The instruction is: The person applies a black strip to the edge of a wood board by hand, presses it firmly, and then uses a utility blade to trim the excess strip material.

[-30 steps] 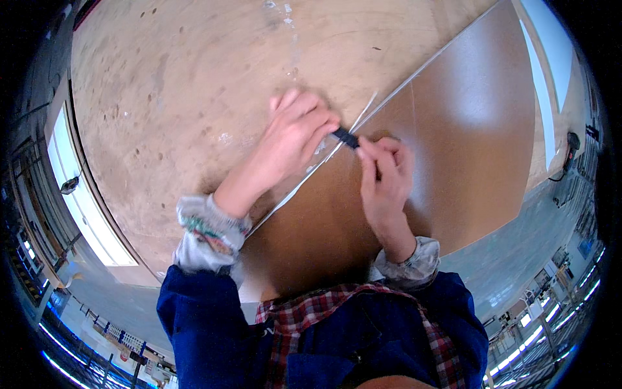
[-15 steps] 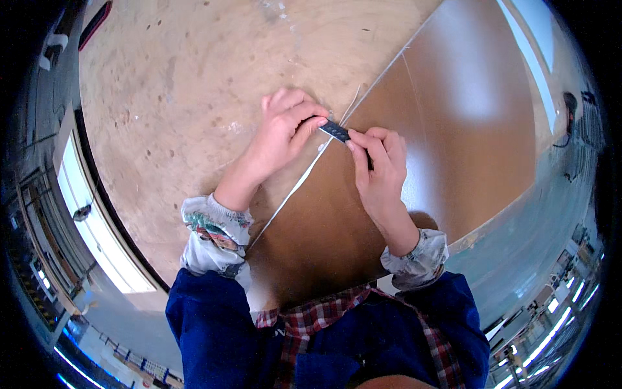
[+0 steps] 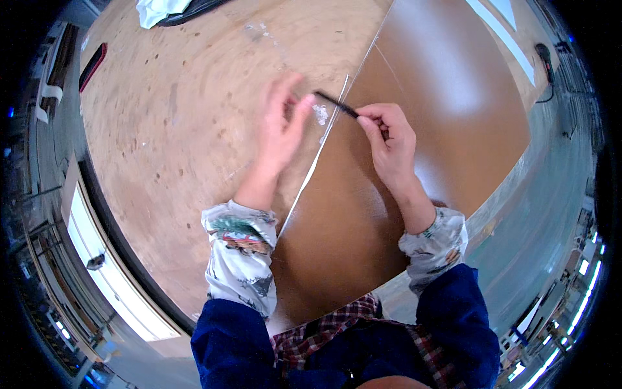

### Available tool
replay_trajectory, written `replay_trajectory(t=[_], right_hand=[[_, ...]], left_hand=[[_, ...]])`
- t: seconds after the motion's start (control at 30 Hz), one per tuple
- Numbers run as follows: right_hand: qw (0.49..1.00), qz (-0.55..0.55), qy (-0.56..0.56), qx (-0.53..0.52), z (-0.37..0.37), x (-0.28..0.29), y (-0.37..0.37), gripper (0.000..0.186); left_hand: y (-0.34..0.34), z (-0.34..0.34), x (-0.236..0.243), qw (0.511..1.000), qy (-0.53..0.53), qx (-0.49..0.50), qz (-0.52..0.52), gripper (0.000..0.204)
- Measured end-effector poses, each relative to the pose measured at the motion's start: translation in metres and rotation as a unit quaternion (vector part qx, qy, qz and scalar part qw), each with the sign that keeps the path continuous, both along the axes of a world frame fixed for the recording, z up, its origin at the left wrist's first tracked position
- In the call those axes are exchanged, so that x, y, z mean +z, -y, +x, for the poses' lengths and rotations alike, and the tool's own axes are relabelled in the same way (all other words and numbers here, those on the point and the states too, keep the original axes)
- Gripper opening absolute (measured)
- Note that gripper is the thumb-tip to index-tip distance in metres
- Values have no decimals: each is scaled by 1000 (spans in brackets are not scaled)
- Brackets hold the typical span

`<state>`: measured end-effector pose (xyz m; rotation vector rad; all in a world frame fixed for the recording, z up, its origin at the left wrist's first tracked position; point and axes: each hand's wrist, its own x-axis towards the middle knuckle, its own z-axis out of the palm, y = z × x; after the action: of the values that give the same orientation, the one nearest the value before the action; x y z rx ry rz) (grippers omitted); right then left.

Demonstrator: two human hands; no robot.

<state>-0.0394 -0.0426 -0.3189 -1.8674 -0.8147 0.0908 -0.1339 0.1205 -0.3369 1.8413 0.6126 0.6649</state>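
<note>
My right hand [image 3: 392, 139] pinches one end of a short, thin black strip [image 3: 337, 104], seen nearly edge-on. My left hand [image 3: 282, 123] is near the strip's other end; motion smears it, but its thumb and fingers look apart with nothing between them. Beneath the strip runs the edge of a glossy brown sheet [image 3: 453, 142], which lies slantwise on a worn wooden tabletop [image 3: 175, 110]. Along that edge lies a narrow white strip [image 3: 310, 174], its far end partly loose. White flakes [image 3: 321, 115] lie on the wood beside it.
A black and red flat object [image 3: 93, 67] lies at the table's far left edge. White crumpled material [image 3: 161, 9] rests on something dark at the far side. A dark handheld item with a cord [image 3: 545, 61] is at the far right, near pale strips [image 3: 502, 40].
My left hand has come off the black strip, which both hands held before. My right hand keeps it, now turned edge-on. The view has shifted, showing more of the table's far side.
</note>
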Motion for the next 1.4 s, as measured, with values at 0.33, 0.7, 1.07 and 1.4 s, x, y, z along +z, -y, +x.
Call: replay_trajectory(t=[0.33, 0.7, 1.07, 1.4], right_hand=[[978, -112, 171, -32, -9, -4, -11, 14], [977, -134, 107, -130, -31, -2, -16, 14], [980, -129, 39, -146, -35, 5, -16, 14], [978, -150, 2, -142, -57, 10, -14, 14]], left_hand=[[-23, 1, 4, 967, -92, -118, 206, 28], [-20, 8, 6, 962, -107, -128, 214, 21], [-18, 2, 6, 957, -102, -149, 227, 20], [-17, -13, 13, 955, -104, -168, 220, 18]])
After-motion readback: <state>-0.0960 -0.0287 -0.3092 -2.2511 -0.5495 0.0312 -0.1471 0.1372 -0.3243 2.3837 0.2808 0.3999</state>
